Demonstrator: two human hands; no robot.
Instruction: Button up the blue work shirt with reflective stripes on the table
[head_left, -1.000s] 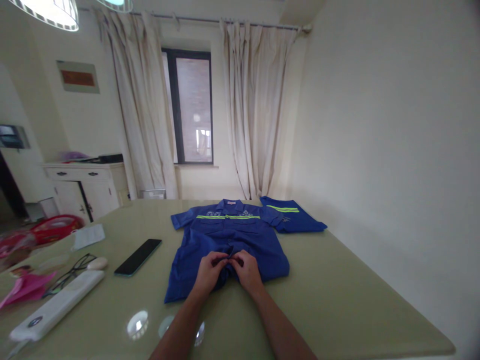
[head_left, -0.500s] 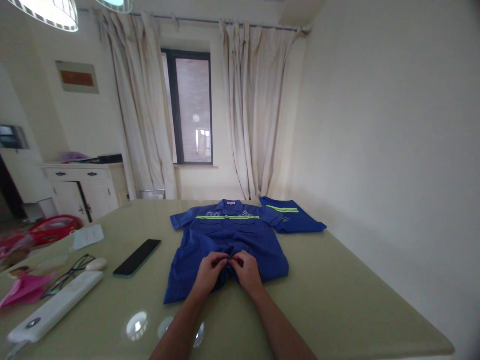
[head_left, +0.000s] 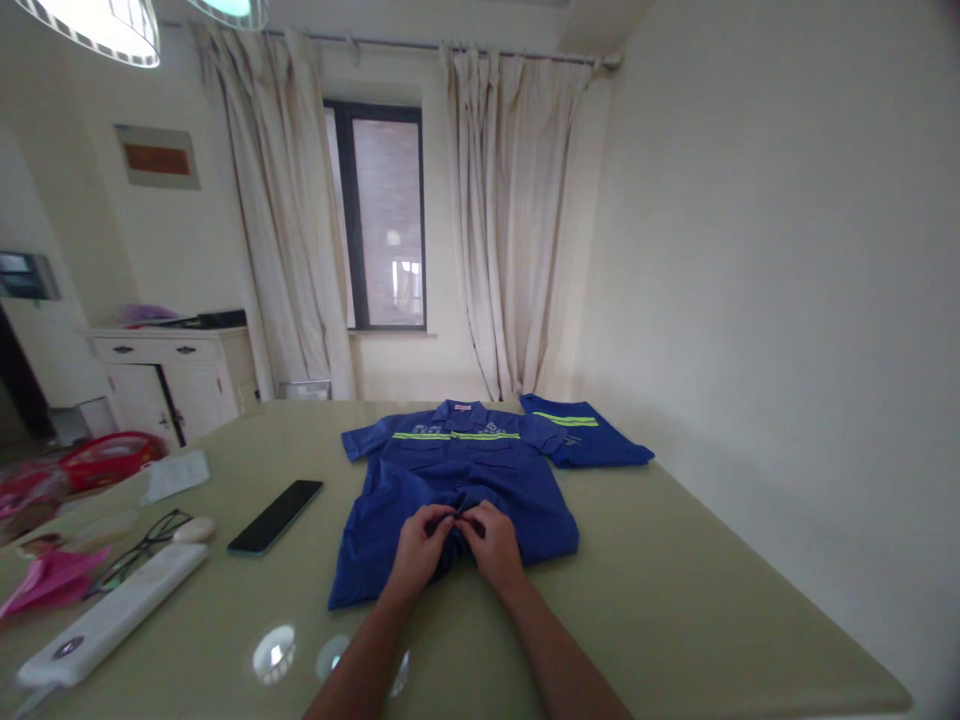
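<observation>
A blue short-sleeved work shirt lies front up on the table, its collar pointing away from me and a yellow-green stripe across the chest. My left hand pinches the front of the shirt near its lower edge. Right beside it, my right hand pinches the same spot, the fingertips of both hands nearly touching. The cloth is bunched and slightly raised there. Whether a button sits between the fingers is hidden.
Folded blue clothing with a matching stripe lies behind the shirt's right sleeve. Left on the table are a black phone, a white power strip, glasses and a pink item. A wall borders the right side.
Hardly anything differs. Both hands keep their pinch on the shirt front, with only a slight shift of the fingers.
</observation>
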